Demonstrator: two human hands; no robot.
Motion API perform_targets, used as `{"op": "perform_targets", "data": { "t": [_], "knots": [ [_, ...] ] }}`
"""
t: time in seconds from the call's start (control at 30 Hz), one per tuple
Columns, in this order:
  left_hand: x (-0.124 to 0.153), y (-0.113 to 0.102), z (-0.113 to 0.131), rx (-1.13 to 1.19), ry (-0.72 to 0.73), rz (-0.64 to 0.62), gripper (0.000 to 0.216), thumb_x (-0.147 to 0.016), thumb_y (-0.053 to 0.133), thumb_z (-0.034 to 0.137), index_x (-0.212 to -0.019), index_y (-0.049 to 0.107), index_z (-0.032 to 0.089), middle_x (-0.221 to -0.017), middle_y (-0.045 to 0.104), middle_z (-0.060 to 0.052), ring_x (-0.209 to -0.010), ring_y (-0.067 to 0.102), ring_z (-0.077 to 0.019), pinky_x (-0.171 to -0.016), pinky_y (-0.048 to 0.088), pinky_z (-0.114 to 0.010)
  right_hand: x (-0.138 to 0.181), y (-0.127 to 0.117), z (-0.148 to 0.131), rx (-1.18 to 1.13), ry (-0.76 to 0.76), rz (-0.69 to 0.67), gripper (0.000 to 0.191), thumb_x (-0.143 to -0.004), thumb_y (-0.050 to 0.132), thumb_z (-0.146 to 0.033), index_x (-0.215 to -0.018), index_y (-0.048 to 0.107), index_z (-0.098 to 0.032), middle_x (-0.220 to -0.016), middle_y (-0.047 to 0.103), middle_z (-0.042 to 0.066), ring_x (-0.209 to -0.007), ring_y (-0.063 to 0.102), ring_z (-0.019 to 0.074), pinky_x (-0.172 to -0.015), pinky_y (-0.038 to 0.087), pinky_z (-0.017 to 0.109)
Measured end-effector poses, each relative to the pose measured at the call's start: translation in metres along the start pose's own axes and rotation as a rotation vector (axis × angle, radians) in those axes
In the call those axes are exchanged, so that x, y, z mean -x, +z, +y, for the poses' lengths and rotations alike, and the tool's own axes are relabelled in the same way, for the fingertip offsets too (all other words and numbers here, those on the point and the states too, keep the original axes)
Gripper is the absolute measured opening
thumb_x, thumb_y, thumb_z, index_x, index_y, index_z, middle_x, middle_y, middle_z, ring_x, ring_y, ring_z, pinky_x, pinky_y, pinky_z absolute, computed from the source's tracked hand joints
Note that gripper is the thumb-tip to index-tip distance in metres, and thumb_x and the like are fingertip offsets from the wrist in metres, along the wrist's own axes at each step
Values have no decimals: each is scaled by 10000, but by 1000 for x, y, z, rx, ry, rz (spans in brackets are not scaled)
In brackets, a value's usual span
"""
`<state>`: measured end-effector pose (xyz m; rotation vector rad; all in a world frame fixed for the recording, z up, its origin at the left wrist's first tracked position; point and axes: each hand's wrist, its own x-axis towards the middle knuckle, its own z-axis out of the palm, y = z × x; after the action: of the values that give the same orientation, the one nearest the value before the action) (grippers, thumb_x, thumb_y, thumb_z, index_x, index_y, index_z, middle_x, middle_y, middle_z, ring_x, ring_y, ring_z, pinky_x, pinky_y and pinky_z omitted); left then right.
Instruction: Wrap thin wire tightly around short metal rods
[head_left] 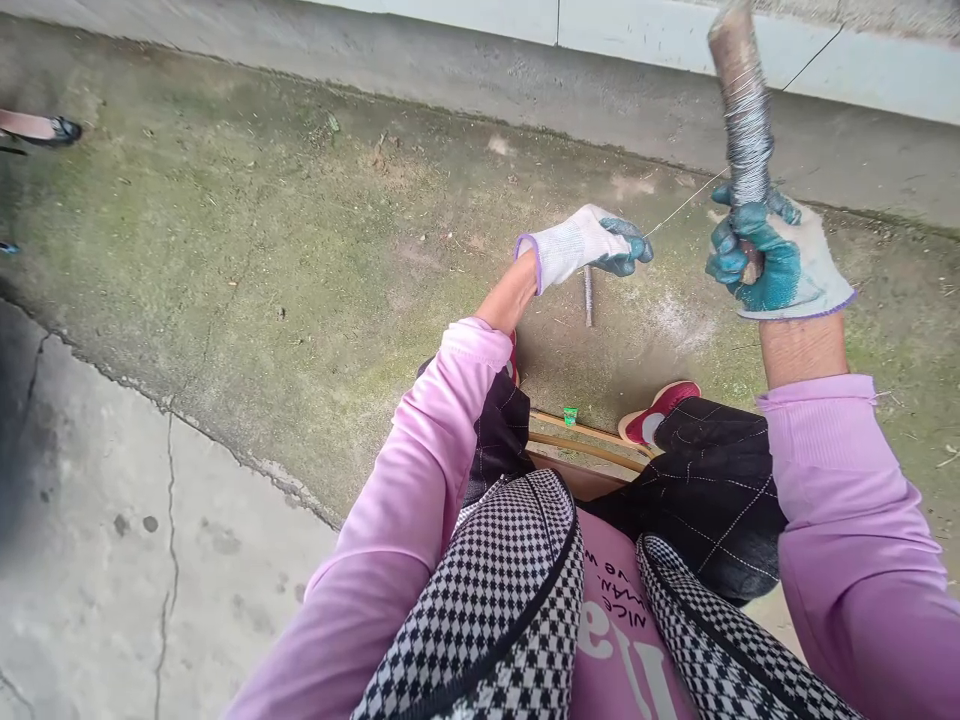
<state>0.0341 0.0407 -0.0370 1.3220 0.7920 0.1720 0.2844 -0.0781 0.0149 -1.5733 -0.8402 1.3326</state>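
Observation:
My right hand [780, 250], in a white glove with a teal coated palm, is wrapped round the lower end of a wooden stick [733, 48]. Thin silvery wire [748, 140] is wound in many turns about the stick's middle. From it a fine strand [686, 203] runs down and left, taut, to my left hand [592, 245]. That hand wears the same kind of glove, and its fingers are pinched on the strand. Below it a thin, grey, wrapped-looking rod [589, 297] shows on the ground, its upper end hidden behind the glove.
A low step [465, 75] with pale tiles runs along the top. Mossy ground [262, 220] meets cracked concrete [90, 520] at lower left. Another person's shoe [64, 131] is at far left. Between my legs are wooden bars [585, 450] with a small green wrapper [571, 416].

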Motion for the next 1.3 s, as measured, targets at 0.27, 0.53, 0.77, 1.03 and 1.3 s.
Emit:
{"op": "perform_targets", "data": {
  "t": [0.27, 0.53, 0.77, 1.03, 1.3],
  "knots": [
    [-4, 0, -19, 45, 8, -38, 345, -885, 965, 300, -1151, 973, 80, -1319, 977, -233, -1167, 815, -311, -1162, 664, -555, -6, -10, 1, -2, -26, 25, 531, -802, 1092, -526, -1221, 826, -337, -849, 596, 10, -766, 472, 232, -711, 358, 440],
    [2, 10, 3, 2, -2, -8, 529, -1029, 992, 554, -1286, 966, 92, -1040, 937, -199, -1194, 834, -354, -1145, 662, -551, -4, -8, 1, -15, 2, 6, 513, -780, 1123, -491, -1187, 853, -336, -825, 603, 5, -735, 470, 222, -658, 404, 430],
    [14, 14, 23, -26, -15, 78, 513, -1103, 902, 547, -1369, 929, 110, -939, 913, -168, -1210, 773, -368, -1158, 592, -572, -1, 3, -6, 84, 51, -40, 530, -750, 1122, -501, -1125, 802, -305, -803, 665, 5, -691, 515, 200, -617, 485, 407],
    [10, 21, 17, -154, -2, -5, 537, -1090, 967, 641, -1283, 908, 144, -889, 889, -169, -1252, 756, -401, -1213, 539, -638, -4, 5, -1, 90, 25, -56, 497, -857, 1112, -490, -1242, 875, -282, -779, 660, -3, -662, 515, 183, -592, 497, 387],
    [14, 33, 16, -33, -53, 186, 145, -1132, 877, 304, -1095, 877, 163, -739, 754, -80, -934, 730, -262, -960, 591, -434, -13, 5, 14, 11, -36, -45, 584, -647, 1136, -547, -1066, 855, -253, -731, 636, -33, -592, 495, 144, -506, 407, 333]
  ]
}}
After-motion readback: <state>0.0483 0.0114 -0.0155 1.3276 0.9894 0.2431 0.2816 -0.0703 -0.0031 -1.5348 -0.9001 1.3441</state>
